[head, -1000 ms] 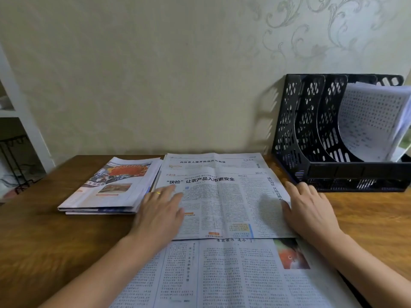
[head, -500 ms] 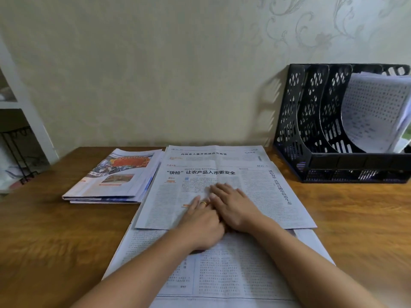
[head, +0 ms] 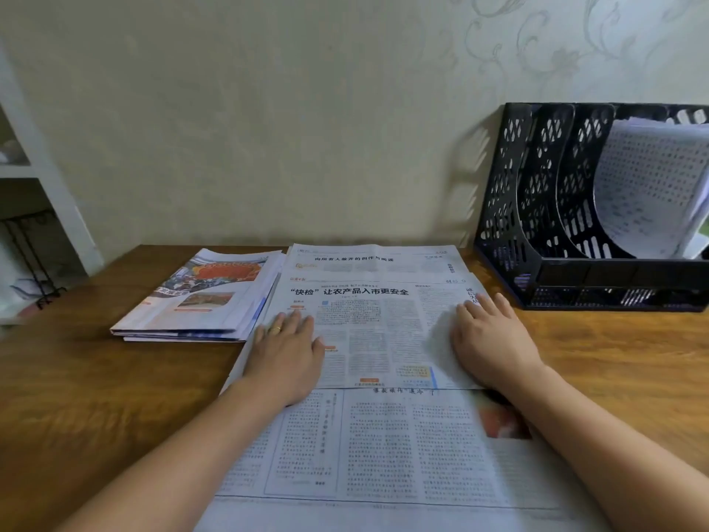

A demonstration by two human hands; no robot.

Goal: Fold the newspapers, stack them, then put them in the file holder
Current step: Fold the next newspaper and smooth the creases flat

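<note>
1. Folded grey-white printed newspaper (head: 368, 332) is pinned flat on the brown wooden worktop (head: 76, 378) by the left hand (head: 286, 353) and right hand (head: 489, 341), palms open, nothing gripped.
2. Thin, floppy, tear-prone sheets, probably best pinched at the folded edge.

Desk (head: 96, 397): set against the wall (head: 268, 128).
Open newspaper (head: 383, 447): centre of desk, running from the near edge to the wall.
Folded flap (head: 376, 332): on the far half of the open newspaper.
Left hand (head: 286, 357): flat on the flap's left part.
Right hand (head: 491, 343): flat on the flap's right part.
Stack (head: 199, 301): on the desk, far left, just beside the open newspaper.
File holder (head: 537, 224): on the desk, far right, at the wall.
Papers (head: 648, 190): in the holder's right compartment.
Shelf (head: 23, 174): left of the desk.
</note>
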